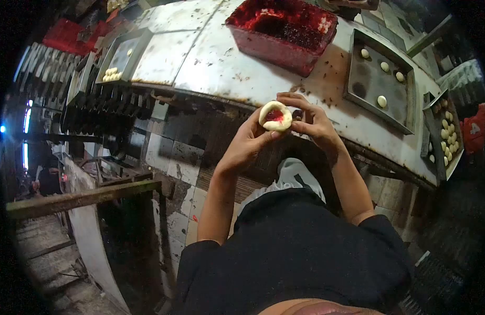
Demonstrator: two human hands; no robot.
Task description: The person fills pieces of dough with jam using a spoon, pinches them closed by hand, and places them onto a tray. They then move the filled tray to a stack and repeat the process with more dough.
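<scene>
Dough piece point(275, 116), pale and cupped, holds red filling.

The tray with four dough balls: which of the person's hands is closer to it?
Right. The right hand pinches the filled dough on the side toward the tray; the left hand holds it from the far side.

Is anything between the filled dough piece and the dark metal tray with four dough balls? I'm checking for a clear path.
Nothing visible: both hands hold the pale dough piece with red filling over the table edge, and only bare worktop lies before the dark metal tray.
</scene>
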